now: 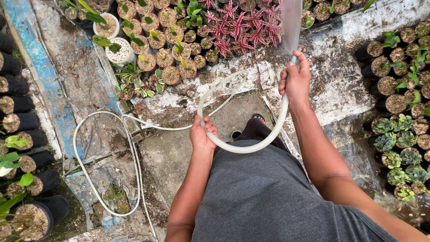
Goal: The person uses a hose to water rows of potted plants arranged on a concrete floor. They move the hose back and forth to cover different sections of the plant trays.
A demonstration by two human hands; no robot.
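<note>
My right hand [295, 80] grips the end of a pale white hose [251, 148], thumb over its mouth, and a fan of water [291, 22] sprays upward toward the red-leaved plants [242, 27]. My left hand [202, 133] holds the same hose lower down, where it loops in front of my grey shirt. The hose curls on across the wet concrete [174, 157] to the left and runs toward the bottom edge.
Small potted plants [163, 58] crowd the top. Black grow bags [20, 123] line the left side. More pots and succulents [401, 152] stand on the right. A blue painted strip [40, 67] runs down the left. My sandalled foot [257, 118] shows below the loop.
</note>
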